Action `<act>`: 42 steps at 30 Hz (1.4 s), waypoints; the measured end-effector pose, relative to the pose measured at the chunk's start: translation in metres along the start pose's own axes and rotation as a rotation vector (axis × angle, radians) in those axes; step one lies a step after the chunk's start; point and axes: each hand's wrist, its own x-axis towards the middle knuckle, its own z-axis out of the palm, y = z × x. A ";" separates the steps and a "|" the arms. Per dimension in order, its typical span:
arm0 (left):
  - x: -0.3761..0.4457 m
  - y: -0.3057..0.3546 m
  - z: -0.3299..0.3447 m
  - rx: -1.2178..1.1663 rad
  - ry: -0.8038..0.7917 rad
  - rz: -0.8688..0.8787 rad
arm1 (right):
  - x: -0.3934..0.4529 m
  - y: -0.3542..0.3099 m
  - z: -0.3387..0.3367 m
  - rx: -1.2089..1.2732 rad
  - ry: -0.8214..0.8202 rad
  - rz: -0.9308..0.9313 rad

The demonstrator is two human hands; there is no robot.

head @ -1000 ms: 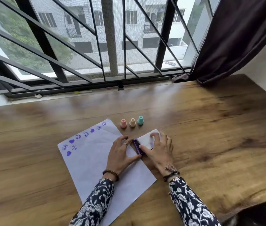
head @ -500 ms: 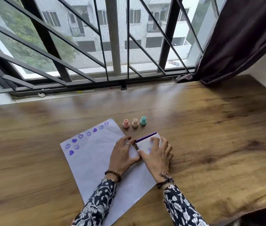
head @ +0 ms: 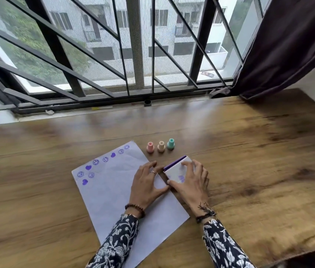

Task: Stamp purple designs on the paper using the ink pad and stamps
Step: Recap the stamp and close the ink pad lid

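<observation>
A white sheet of paper lies slanted on the wooden table, with purple hearts and smiley faces stamped along its far-left edge. At its right edge sits the ink pad, a white case with a purple heart on the lid and a purple strip showing along its far side. My right hand lies over the case, fingers on its far edge and thumb at its near corner. My left hand rests on the paper beside it, thumb touching the case's near corner. Three small stamps stand upright in a row behind: pink, peach and teal.
The wooden table runs to a window with black bars at the far edge. A dark curtain hangs at the back right. A white wall closes the right side.
The ink pad's lid has swung down over the purple pad, from open a second ago to nearly shut now. Both hands stayed at the case.
</observation>
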 end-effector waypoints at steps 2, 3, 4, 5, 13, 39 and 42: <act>0.000 0.000 0.000 0.009 -0.002 0.002 | 0.001 -0.001 0.000 0.005 0.003 -0.002; 0.000 -0.001 0.001 0.013 -0.004 0.001 | 0.001 -0.001 -0.001 0.017 0.010 -0.003; 0.000 -0.001 0.001 0.013 -0.004 0.001 | 0.001 -0.001 -0.001 0.031 0.018 -0.008; 0.000 -0.002 0.001 0.009 -0.001 0.000 | 0.001 0.000 -0.001 0.040 0.026 -0.016; 0.000 -0.004 0.003 0.021 -0.009 0.003 | 0.004 0.003 -0.003 0.030 -0.017 -0.013; 0.008 -0.007 0.003 0.017 -0.092 -0.016 | 0.011 -0.013 0.017 -0.089 0.116 0.099; 0.010 -0.009 0.002 -0.008 -0.092 0.007 | 0.012 -0.013 0.018 -0.073 0.126 0.095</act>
